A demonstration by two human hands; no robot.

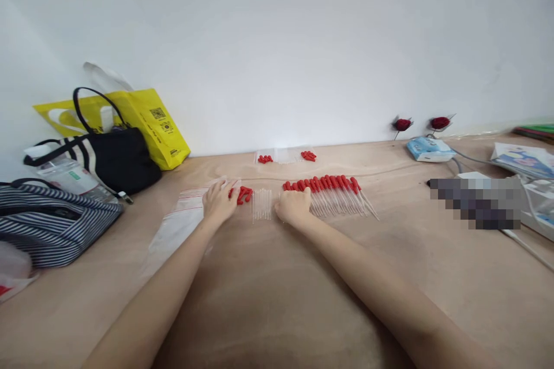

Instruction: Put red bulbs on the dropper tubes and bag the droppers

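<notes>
My left hand (219, 202) rests with fingers apart at the edge of clear zip bags (186, 202), its fingertips beside a small pile of loose red rubber bulbs (245, 194). To the right of that pile lies a row of clear thin dropper tubes (262, 204) without bulbs. My right hand (294, 205) is closed at the left end of a long row of droppers (333, 196), clear tubes topped with red bulbs. Whatever its fingers grip is hidden. It covers the lower part of the nearest droppers.
Against the wall lies a clear bag (288, 154) with red bulbs at both ends. Bags stand at left: yellow (168, 132), black (125, 161), striped (82, 225). At right are a blue tissue pack (430, 149), two dark red roses (440, 123), papers (523, 159) and cables.
</notes>
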